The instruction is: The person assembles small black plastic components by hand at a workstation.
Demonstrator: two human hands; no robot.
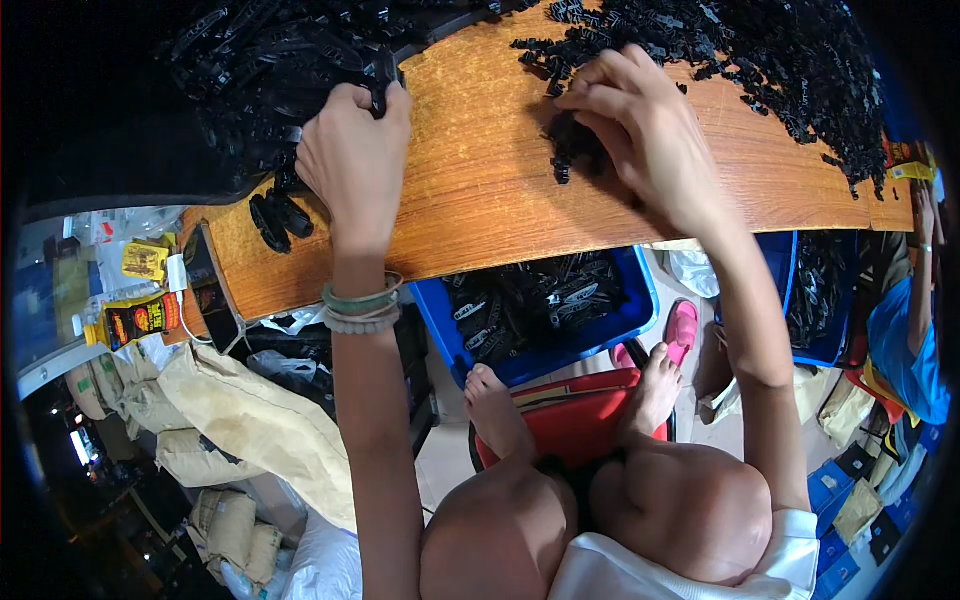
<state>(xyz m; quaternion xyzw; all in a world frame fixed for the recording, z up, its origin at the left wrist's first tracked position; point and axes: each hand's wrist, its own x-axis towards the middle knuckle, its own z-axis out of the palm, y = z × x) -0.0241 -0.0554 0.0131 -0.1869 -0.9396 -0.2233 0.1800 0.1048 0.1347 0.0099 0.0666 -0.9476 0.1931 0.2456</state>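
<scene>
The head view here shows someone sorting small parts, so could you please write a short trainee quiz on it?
1. True or false: the left hand is closed around a black plastic part.
2. What lies under the right hand? A) small black clips B) a red cup C) a book
3. What colour is the bin below the wooden table?

Key: 1 true; 2 A; 3 blue.

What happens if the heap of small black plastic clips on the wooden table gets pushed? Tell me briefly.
The heap of small black plastic clips would probably scatter rather than slide as one, since strays already lie loose along the wooden table. Each looks stiff and light. The right hand covers a few.
</scene>
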